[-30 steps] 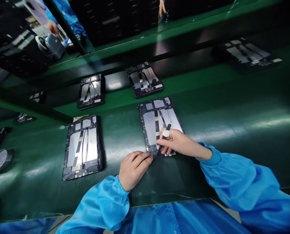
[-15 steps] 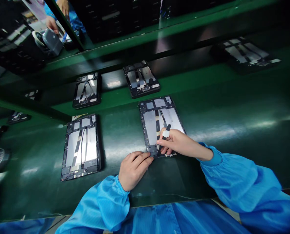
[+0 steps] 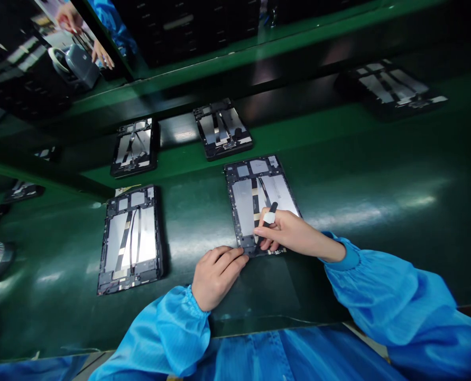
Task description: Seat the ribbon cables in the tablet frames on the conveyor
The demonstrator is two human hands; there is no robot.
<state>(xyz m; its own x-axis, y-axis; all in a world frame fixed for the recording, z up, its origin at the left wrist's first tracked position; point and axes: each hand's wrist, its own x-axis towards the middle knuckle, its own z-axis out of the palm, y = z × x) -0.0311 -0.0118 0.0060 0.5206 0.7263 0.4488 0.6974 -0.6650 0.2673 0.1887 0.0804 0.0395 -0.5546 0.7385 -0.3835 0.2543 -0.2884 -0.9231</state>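
From where I stand, the head camera shows an open tablet case [image 3: 245, 207] lying on a green bench [image 3: 362, 159], just ahead of the person, a little right of centre. The right hand [image 3: 294, 234] pinches a black pen-like tool [image 3: 272, 209], its lower end down at the case's bottom edge, close to a gold-and-black strip [image 3: 255, 201]. A white band [image 3: 269, 217] circles one finger. The left hand [image 3: 218, 276] lies over that same edge just beside the right, not touching it, though whether it grips or merely rests I can't tell. The fingers hide the tool's tip. More open cases [image 3: 130, 244] sit further along. At the upper left, a co-worker's hands [image 3: 69, 19] and a gray box [image 3: 80, 66] are cut off and look like a reflection.
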